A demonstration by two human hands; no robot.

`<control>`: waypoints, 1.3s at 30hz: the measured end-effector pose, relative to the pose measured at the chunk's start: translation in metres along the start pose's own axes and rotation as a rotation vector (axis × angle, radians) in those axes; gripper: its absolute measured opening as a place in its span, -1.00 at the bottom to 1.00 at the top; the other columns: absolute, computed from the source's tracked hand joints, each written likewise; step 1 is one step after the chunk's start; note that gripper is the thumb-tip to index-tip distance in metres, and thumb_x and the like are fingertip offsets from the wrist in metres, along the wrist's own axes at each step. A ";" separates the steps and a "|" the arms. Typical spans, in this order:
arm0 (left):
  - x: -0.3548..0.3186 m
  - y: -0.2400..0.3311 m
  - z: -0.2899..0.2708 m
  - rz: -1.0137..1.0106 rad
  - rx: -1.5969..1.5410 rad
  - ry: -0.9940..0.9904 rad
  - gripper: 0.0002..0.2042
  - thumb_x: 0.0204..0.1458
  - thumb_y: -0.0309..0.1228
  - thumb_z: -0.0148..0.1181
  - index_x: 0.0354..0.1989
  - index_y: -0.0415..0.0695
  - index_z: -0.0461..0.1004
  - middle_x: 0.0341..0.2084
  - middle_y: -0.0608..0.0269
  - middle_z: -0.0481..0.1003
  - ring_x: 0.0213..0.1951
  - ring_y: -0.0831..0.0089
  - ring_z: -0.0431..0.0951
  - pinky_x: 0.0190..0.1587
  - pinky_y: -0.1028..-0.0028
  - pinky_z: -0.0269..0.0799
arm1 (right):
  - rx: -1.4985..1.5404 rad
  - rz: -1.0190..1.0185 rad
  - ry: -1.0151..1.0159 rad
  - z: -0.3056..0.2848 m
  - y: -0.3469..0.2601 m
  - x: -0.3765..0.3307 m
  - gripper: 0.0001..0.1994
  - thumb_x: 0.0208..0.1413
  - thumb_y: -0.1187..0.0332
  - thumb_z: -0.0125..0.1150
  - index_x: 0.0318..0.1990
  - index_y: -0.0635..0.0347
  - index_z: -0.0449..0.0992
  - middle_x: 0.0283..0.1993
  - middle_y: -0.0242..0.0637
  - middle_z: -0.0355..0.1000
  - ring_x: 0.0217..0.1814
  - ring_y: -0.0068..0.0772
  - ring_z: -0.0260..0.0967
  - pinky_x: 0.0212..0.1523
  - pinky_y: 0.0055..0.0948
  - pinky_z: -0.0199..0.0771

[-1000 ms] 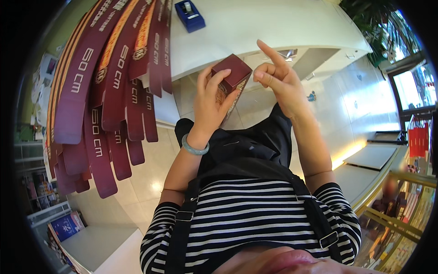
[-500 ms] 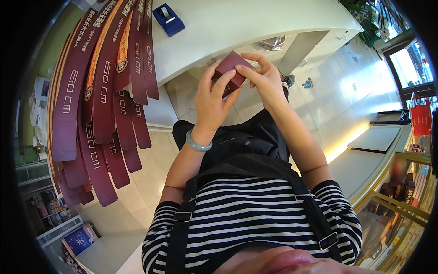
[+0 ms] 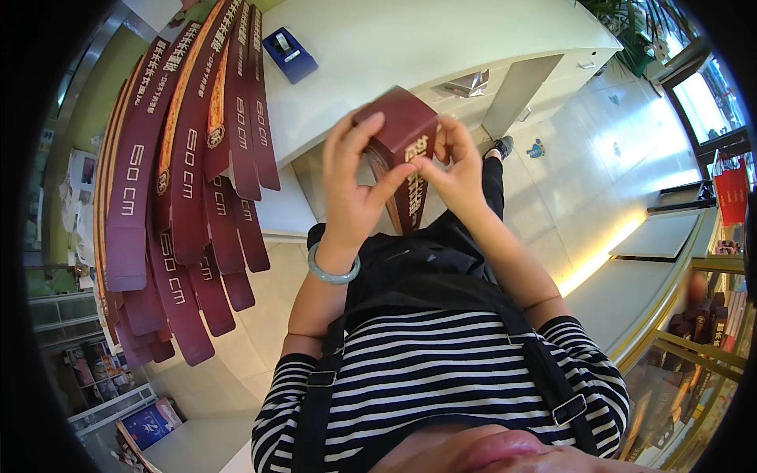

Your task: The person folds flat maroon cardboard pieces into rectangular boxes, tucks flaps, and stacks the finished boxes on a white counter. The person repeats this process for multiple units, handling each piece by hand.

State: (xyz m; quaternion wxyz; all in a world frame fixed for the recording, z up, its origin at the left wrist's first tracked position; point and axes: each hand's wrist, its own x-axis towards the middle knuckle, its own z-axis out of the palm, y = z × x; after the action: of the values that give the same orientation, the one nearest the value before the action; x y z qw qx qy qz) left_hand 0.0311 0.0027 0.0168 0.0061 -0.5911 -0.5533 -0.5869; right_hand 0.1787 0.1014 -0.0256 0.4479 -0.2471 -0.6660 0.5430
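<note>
Between my hands stands a long, narrow maroon cardboard box (image 3: 402, 118), its closed end facing up and its printed sides running down toward my lap. My left hand (image 3: 349, 181), with a pale bangle at the wrist, grips the left side near the top; its thumb reaches across the front. My right hand (image 3: 459, 173) holds the right side, thumb against the printed face and fingers curled at the far edge. Both thumbs nearly meet. The box's lower end is hidden by my apron and legs.
Several flat maroon box sleeves (image 3: 181, 181) hang over the counter's left end. A blue tape dispenser (image 3: 289, 55) sits on the white counter (image 3: 378, 39). At the right is a glass display case (image 3: 678, 378) with boxes inside; a red bag (image 3: 731, 193) hangs beyond it.
The box has come up closer, so its top looks larger and more of its printed side shows. My hands have slid from the top end to its sides.
</note>
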 end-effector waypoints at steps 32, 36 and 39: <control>0.101 -0.056 -0.040 -0.820 1.150 -0.109 -0.17 0.11 -0.04 0.24 0.44 -0.25 0.05 0.10 -0.14 0.33 0.00 -0.06 0.54 -0.07 0.13 0.55 | -0.606 -0.195 -0.226 0.113 0.087 0.265 0.04 -0.21 0.26 0.46 0.48 -0.02 -0.05 0.11 0.03 0.42 0.01 0.09 0.50 0.00 -0.06 0.54; 0.135 -0.114 -0.031 -0.912 1.297 -0.283 -0.17 0.08 0.00 0.26 0.42 -0.23 0.08 0.10 -0.14 0.33 0.02 -0.09 0.54 -0.03 0.09 0.55 | -0.652 -0.212 -0.142 -0.004 0.094 0.277 0.04 -0.21 0.30 0.41 0.49 -0.01 -0.05 -0.01 0.03 0.47 -0.10 0.10 0.51 -0.11 -0.07 0.56; 0.160 -0.155 -0.037 -0.952 1.458 -0.291 -0.12 0.04 0.03 0.29 0.42 -0.21 0.05 0.13 -0.10 0.31 0.08 -0.11 0.50 0.00 0.07 0.56 | -0.694 -0.155 -0.111 -0.095 0.082 0.277 0.04 -0.19 0.31 0.39 0.51 0.01 -0.08 -0.02 0.06 0.47 -0.10 0.08 0.51 -0.10 -0.12 0.56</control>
State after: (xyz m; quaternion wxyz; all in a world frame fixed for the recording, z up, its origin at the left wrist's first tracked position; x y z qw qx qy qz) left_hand -0.1456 0.1421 0.0410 0.0662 -0.2157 -0.9728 0.0530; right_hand 0.1161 0.3985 -0.0114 0.3406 -0.3033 -0.8506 0.2616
